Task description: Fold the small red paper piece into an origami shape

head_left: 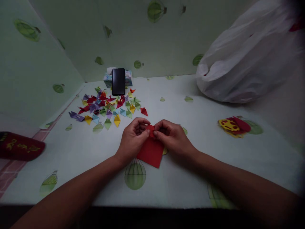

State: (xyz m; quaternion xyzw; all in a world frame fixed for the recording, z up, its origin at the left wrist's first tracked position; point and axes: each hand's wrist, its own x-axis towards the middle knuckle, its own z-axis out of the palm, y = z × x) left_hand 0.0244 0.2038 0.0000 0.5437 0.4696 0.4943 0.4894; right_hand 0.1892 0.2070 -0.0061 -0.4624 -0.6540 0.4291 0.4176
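Observation:
Between my two hands is a small folded piece of red paper (151,128), held up over the table. My left hand (135,136) pinches its left side between thumb and fingers. From the other side my right hand (172,137) grips it the same way, thumb and fingertips pressed together. Beneath them lies a flat red paper square (152,154), partly covered by the hands. A bit of yellow shows past its right edge. Beyond my left hand spreads a pile of small folded paper pieces (107,106) in red, yellow, green, blue and purple.
A dark phone (118,81) leans on a patterned tissue box (129,77) near the back wall. At right sit a bulging white plastic bag (238,60) and some yellow and red cutouts (229,125). A red object with gold lettering (22,146) is at the left edge.

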